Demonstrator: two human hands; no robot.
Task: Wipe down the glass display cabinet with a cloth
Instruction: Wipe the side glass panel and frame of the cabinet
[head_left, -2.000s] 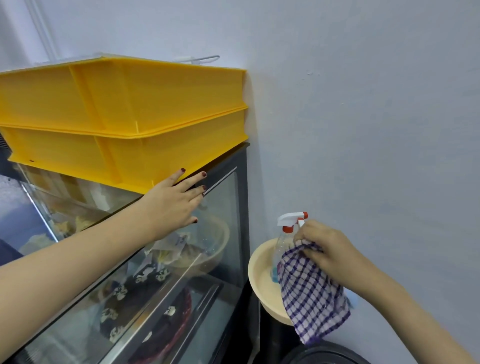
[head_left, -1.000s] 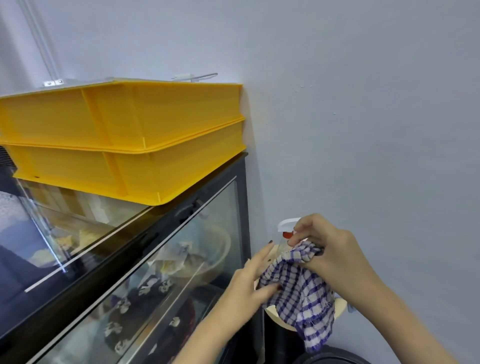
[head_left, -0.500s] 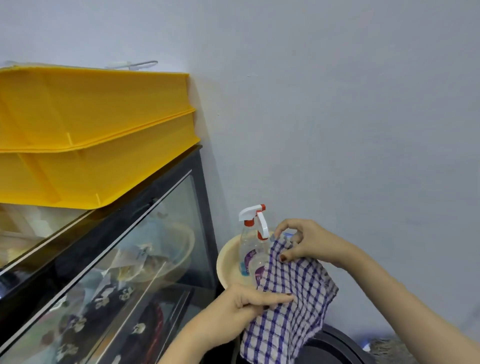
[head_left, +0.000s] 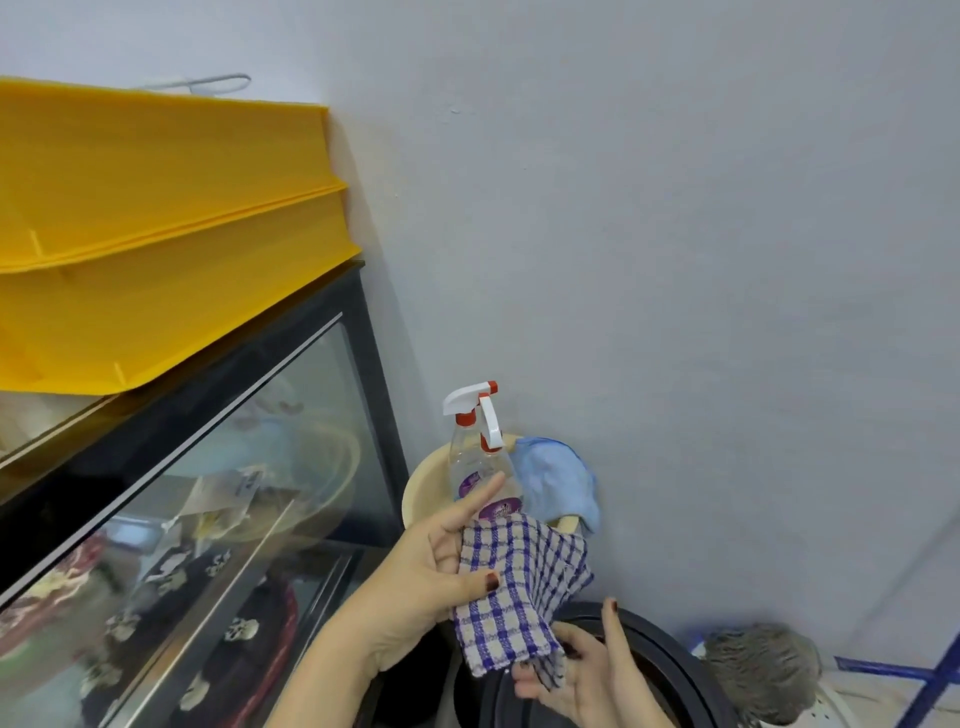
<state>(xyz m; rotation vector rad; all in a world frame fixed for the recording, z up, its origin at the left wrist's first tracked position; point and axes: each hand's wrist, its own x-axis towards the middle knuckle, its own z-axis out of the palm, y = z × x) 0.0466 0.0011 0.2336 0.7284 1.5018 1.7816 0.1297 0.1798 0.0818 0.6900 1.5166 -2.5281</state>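
The person is wearing dark maroon nail polish; it is showing on the thumbnail (head_left: 491, 581) of the left hand (head_left: 431, 566) and on one fingernail (head_left: 613, 605) of the right hand (head_left: 587, 675). The left forearm (head_left: 332, 670) is showing bare.

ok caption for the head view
Left hand and right hand hold a checked cloth beside the glass cabinet, spray bottle behind.

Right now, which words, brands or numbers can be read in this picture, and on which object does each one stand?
No text here can be read with certainty.
On the spray bottle: purple labels, print too blurred to read.
On the white card behind the glass of the display cabinet: dark print, too small and blurred to read.
On the checked cloth and the yellow crates: no writing seen.
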